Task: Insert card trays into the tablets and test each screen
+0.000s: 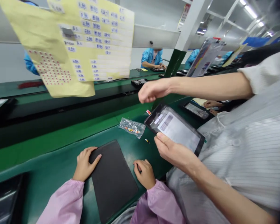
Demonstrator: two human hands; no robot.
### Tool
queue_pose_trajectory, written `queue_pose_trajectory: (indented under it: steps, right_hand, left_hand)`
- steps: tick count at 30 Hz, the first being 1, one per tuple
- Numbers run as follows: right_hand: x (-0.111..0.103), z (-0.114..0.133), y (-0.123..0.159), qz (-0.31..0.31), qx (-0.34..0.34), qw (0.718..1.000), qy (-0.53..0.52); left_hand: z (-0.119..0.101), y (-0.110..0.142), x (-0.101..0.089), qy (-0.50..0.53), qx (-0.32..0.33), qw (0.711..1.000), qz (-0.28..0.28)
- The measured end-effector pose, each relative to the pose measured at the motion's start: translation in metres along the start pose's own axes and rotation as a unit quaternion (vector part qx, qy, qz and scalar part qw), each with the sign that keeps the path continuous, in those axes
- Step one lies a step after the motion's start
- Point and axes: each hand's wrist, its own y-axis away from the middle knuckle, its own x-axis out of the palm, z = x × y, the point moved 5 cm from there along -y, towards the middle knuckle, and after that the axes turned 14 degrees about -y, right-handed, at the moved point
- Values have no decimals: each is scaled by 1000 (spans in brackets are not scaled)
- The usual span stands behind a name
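Note:
A flat black rectangular panel (pixel 114 182) lies on the green bench in front of me. My left hand (pixel 85 163) rests at its upper left corner, thumb stretched over the surface and apart from the fingers. Just off the panel's right edge, my right hand (pixel 145 174) sits on the bench with its fingers loosely curled and nothing visible in them. Beyond the panel are a clear plastic bag (pixel 132 127) with small coloured pieces in it and a small loose strip (pixel 147 141).
At my right a person in a pale striped garment holds a lit tablet (pixel 184 132) over the bench; their other hand (pixel 155 90) hovers above it. Yellow paper sheets (pixel 112 40) hang at upper left. A dark device (pixel 7 199) lies lower left. Others work across the line.

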Motion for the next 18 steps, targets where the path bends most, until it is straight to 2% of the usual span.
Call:
queue_pose_trajectory:
  steps: [3, 5, 18]
  right_hand:
    - [10, 9, -4, 80, -3, 996, -50]
    - [14, 13, -6, 107, 0, 991, -77]
    - [23, 15, -7, 180, 35, 983, -10]
  left_hand:
    - [-2, 1, -2, 6, 4, 1000, 3]
    - [-3, 3, -3, 11, 5, 1000, 5]
    - [-3, 6, -6, 38, 7, 999, 3]
